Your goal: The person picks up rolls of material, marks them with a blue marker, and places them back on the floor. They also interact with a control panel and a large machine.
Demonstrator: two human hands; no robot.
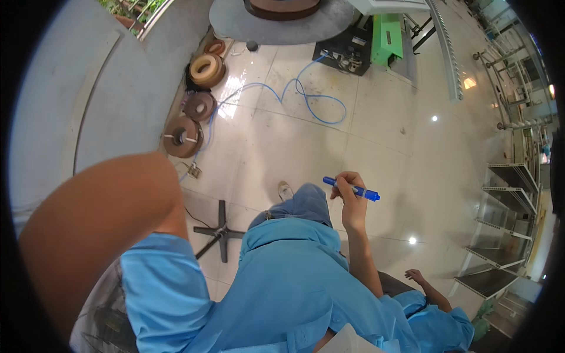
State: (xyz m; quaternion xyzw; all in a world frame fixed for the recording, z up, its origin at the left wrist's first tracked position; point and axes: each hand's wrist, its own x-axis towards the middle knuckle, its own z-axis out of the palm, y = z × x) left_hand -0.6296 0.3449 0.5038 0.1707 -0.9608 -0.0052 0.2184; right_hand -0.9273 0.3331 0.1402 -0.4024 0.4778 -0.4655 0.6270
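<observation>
My right hand (352,191) is closed around a blue marker pen (359,191), held out to the right of my body above the tiled floor. The pen lies roughly level, one end poking out past the fingers on each side, with a pale band on its barrel. My left arm (106,217) is raised and bent, large at the left edge. The left hand itself is out of the picture, so what it touches is hidden.
Brown and tan rolls (182,136) line the left wall, with a blue hose (259,84) looping across the floor. Ahead stand a round grey table (282,30) and a green machine (386,40). Shelving carts (494,256) are at right. Another person (438,320) is at lower right.
</observation>
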